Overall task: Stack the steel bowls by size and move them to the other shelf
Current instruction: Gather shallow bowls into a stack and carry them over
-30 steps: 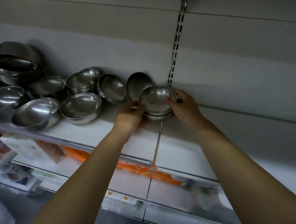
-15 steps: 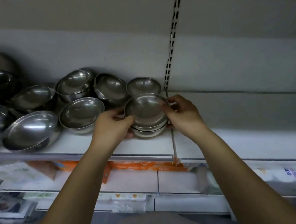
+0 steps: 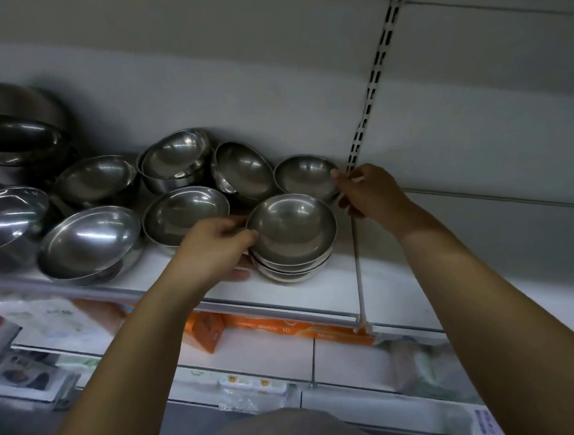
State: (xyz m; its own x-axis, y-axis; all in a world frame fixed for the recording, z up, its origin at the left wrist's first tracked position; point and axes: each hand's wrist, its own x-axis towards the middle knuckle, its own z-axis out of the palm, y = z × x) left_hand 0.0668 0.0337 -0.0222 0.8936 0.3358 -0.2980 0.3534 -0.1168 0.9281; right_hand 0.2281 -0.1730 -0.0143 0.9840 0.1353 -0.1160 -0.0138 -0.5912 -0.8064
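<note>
Larger loose bowls [image 3: 87,245] sit unsorted at the left of the shelf [image 3: 318,293]. The left hand [image 3: 219,245] keeps its grip, fingers curled on the left rim of the small-bowl stack [image 3: 292,237], which rests near the shelf's right end. The right hand [image 3: 368,191] has released that stack and now pinches the rim of the lone small bowl [image 3: 304,175] just behind it. Judgement: stacking continues; transfer not begun.

Dim, soft-focus, wide-angle edge distortion
</note>
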